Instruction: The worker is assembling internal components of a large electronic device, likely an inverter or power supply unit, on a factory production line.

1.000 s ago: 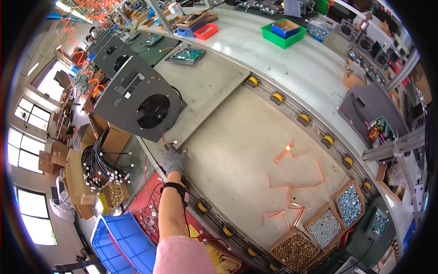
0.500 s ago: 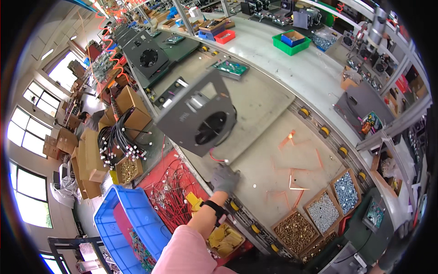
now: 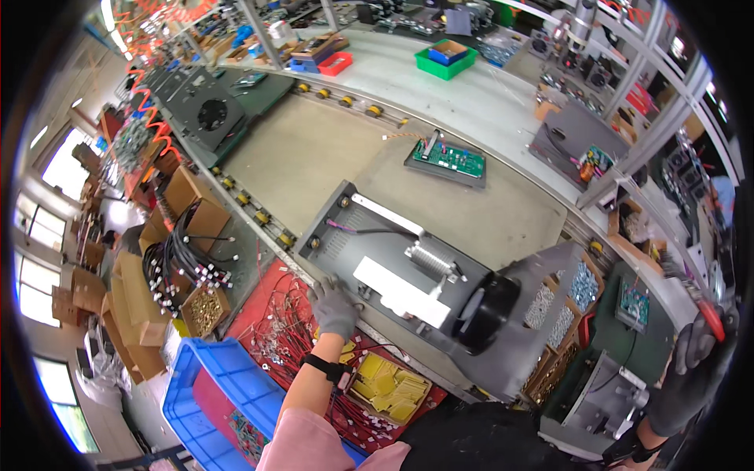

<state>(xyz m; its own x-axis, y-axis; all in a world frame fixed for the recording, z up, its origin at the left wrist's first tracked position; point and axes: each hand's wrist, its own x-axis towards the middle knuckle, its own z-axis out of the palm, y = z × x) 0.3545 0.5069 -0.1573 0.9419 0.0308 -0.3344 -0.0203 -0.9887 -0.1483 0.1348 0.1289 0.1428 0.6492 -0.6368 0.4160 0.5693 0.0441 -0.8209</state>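
Observation:
A dark grey sheet-metal chassis lies on the conveyor in front of me. It carries a round black fan, a white plate and a ribbed silver component; its right end is blurred. My left hand, in a grey glove, rests with fingers apart at the conveyor's near edge, by the chassis's near side. It holds nothing. At the far right my right hand, gloved too, is closed around a red-handled tool. The tool's working end is too blurred to make out.
Beyond the chassis lies a green circuit board on a grey plate. Red wires, a box of yellow pieces and a blue crate stand nearby. Screw boxes sit right, beside another open metal unit.
The chassis, earlier tilted up with its fan face showing, now lies with its inside upward, nearer and further right. My right hand has come further into view with the tool.

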